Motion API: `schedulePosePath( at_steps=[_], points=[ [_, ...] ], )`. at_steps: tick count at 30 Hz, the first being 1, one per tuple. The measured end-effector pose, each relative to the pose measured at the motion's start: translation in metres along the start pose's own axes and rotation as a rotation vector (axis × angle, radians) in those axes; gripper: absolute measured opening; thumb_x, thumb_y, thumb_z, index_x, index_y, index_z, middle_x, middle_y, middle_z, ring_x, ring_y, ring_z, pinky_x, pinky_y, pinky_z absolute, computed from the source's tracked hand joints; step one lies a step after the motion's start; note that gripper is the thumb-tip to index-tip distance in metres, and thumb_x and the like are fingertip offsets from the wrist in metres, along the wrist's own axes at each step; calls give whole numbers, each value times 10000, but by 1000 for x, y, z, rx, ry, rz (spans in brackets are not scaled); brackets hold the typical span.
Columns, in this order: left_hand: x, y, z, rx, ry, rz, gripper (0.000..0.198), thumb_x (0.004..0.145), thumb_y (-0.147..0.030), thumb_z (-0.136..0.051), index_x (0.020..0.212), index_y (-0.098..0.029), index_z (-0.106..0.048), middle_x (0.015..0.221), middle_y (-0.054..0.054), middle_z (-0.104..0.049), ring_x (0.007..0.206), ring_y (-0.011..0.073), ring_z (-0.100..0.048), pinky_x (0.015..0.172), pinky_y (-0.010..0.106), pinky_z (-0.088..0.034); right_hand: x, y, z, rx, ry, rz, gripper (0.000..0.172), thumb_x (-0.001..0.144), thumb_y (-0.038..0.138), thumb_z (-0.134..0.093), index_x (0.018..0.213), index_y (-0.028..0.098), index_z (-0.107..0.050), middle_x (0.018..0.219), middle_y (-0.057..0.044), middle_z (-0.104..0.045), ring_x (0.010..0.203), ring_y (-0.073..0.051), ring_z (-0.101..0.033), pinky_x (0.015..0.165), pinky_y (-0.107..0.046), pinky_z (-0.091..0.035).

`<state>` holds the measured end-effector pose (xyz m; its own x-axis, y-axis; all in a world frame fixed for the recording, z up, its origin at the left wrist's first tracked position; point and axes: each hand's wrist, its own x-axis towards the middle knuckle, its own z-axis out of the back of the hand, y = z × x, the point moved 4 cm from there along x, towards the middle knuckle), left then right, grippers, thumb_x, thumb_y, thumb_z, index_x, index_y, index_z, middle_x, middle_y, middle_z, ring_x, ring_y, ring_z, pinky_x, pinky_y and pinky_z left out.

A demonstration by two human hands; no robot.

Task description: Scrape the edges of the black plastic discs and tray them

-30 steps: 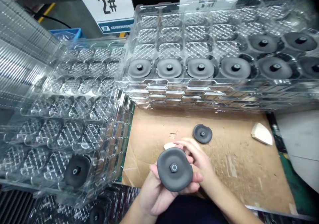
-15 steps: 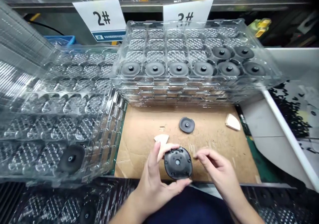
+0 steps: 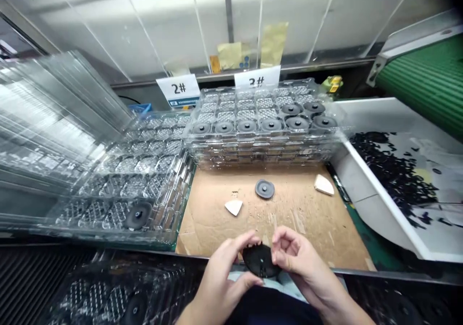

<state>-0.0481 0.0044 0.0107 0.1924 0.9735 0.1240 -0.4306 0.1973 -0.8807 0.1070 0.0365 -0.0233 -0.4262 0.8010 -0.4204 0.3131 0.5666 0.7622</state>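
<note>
My left hand (image 3: pixel 226 277) grips a black round plate (image 3: pixel 259 261) by its left and lower edges, low in the head view. My right hand (image 3: pixel 302 262) is closed at the plate's right edge, thumb and fingertips pressed together against it; anything small between them is hidden. Beyond my hands, a grey disc (image 3: pixel 265 189) with a central knob lies on the cardboard (image 3: pixel 210 228). One white wedge-shaped piece (image 3: pixel 234 207) rests left of the disc, and another white piece (image 3: pixel 323 185) lies at the right.
Clear trays (image 3: pixel 260 146) holding several black discs are stacked behind the cardboard. More clear trays (image 3: pixel 144 170) stand at the left. On the right, a white bin (image 3: pixel 376 195) holds many small black parts, below a green ribbed belt (image 3: pixel 427 81).
The head view has tilted up, showing more of the back wall and the green belt. My right hand has come to the plate's right edge, and the plate is now more tilted.
</note>
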Motion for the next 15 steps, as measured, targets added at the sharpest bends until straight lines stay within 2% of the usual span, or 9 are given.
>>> schedulePosePath(
  at_steps=[2,3,6,8,10,12,15],
  points=[
    [1,-3,0,-19,83,30,231,831,-317,-584,1037,-267,-673,975,51,-747,845,181,-691,737,249,-530,0,-9,4,0,23,0,505,505,558,-807,730,203,-529,579,53,-463,472,-65,-370,445,-180,-318],
    [2,-5,0,-7,132,54,165,831,-298,-583,905,-242,-719,888,46,-762,774,170,-696,699,232,-526,0,-14,7,-12,30,1,516,517,590,-783,736,206,-516,581,52,-457,443,-57,-322,417,-179,-291],
    [14,-14,8,153,222,108,120,734,-274,-695,650,-196,-731,632,16,-738,569,137,-661,545,186,-484,4,-23,21,-94,7,50,455,621,590,-711,762,200,-525,657,18,-533,400,-31,-213,377,-185,-258],
    [33,-23,20,309,234,62,135,705,-262,-717,595,-183,-720,544,2,-706,489,122,-629,461,172,-437,12,-24,40,-185,-54,130,380,706,552,-652,774,191,-556,739,-19,-596,392,-34,-243,382,-193,-282],
    [64,-35,36,418,226,-22,147,731,-264,-687,612,-186,-724,525,-5,-698,461,118,-614,435,178,-417,22,-21,63,-297,-150,238,310,756,498,-613,774,189,-601,768,-39,-620,440,-77,-381,440,-220,-368],
    [109,-46,53,478,199,-81,137,764,-273,-647,683,-210,-738,568,-8,-716,492,126,-619,485,204,-443,31,-18,86,-419,-251,348,229,781,418,-592,767,196,-645,754,-49,-628,573,-149,-519,557,-266,-449],
    [197,-63,70,587,121,-159,130,772,-300,-636,768,-227,-743,806,31,-759,758,191,-668,734,307,-491,38,-15,108,-588,-344,491,175,795,322,-551,738,216,-678,740,-53,-648,717,-212,-608,669,-306,-485]
  ],
)
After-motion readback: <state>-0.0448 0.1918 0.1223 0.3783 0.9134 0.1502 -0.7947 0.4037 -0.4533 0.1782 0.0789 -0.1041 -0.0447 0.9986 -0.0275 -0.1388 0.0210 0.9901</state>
